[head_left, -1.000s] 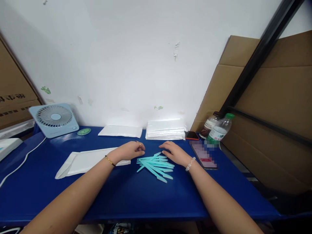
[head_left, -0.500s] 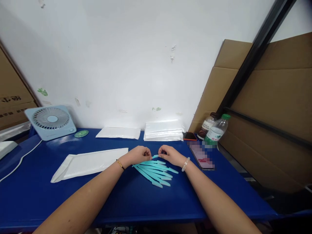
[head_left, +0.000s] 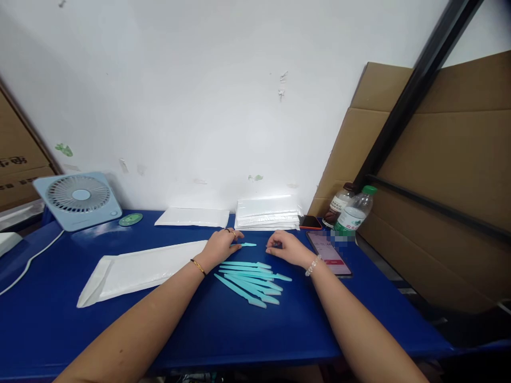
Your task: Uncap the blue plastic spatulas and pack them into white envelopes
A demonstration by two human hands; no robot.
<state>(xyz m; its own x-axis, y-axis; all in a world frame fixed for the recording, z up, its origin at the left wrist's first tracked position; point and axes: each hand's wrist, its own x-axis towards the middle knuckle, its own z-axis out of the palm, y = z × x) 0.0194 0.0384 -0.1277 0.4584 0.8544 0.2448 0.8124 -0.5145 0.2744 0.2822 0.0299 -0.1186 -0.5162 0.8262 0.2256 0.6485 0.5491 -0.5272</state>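
My left hand (head_left: 221, 246) is at the middle of the blue table, its thumb and fingers closed around one end of a teal eyebrow razor (head_left: 249, 244). The razor's other end points right, out past the fingertips. To the right, my right hand (head_left: 287, 248) hovers with loosely curled fingers, the thumb apart from them and nothing between. Just below both hands lies a loose fan of several more teal eyebrow razors (head_left: 255, 284), overlapping, wider ends toward the right. Left of them, a white padded envelope (head_left: 147, 268) lies partly behind my left forearm.
Along the wall stand a stack of white envelopes (head_left: 267, 213) and a single white packet (head_left: 191, 217). A blue fan (head_left: 80, 199) and a green disc (head_left: 131, 219) are at the left. Right are phones (head_left: 331, 255), two bottles (head_left: 351, 213) and cardboard (head_left: 451, 213).
My right hand has let go of the razor and moved right. My left hand has shifted left and slightly away from me with the razor, off the fan of razors.
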